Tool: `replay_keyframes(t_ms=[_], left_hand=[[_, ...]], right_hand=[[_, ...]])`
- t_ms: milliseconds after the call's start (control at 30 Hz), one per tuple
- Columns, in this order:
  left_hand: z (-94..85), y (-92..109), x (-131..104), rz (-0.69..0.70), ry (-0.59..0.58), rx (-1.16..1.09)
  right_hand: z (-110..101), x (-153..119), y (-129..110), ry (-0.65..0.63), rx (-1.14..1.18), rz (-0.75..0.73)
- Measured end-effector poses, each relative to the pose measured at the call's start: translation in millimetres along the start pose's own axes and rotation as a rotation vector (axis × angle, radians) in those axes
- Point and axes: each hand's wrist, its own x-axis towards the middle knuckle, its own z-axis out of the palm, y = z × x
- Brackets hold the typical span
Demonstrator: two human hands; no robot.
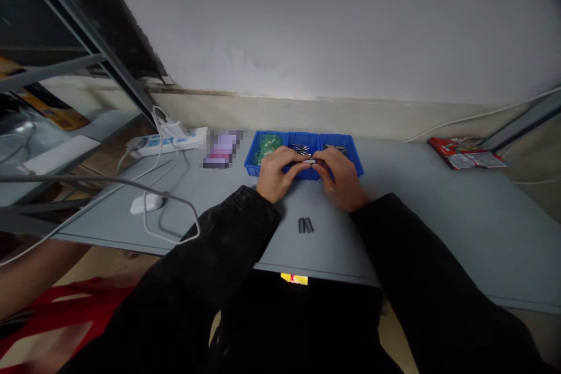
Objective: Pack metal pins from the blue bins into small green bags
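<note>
Fingertip work on one small part (310, 161) looks to be the step in hand: the left hand (277, 174) and right hand (342, 178) each pinch it between thumb and fingers, from nine and three o'clock, both grips narrow. The next move would call for a steady, light pinch and the two ends kept aligned. The part sits in line with the blue bins (357, 165) at twelve (whether over them or just short, I can't tell). At six, two dark pieces (305, 225) lie side by side on the grey table (421, 222). Around that dial, a power strip (193, 139) lies between nine and ten, a white case (146, 203) between eight and nine, and a red packet (467, 153) at three; a pale wall (328, 29) rises at twelve, a metal frame (123, 83) at ten.
</note>
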Motion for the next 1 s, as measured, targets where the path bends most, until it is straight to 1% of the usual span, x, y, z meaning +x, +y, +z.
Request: replay_keyframes(t_ms=[333,467,567,767,1000], left_hand=[[0.6,0.8,-1.2,0.004,0.015,-0.058],[1.1,2.1,-2.0,0.021,-0.005,-0.073],[1.3,3.2,-2.2,0.009,-0.015,-0.072],[0.0,3.3,-1.4,-0.034,0.004,-0.036],[-0.5,0.8,-1.4,-0.049,-0.003,-0.035]], right_hand=[[0.7,-0.3,1.3,-0.026,-0.019,0.01],[-0.8,0.1,-2.4,-0.071,-0.045,0.038],[-2.0,-0.1,-4.2,-0.107,-0.052,0.065],[-1.2,-1.4,-4.5,-0.023,0.026,0.097],[0.9,-0.6,-2.8,-0.03,0.061,0.069]])
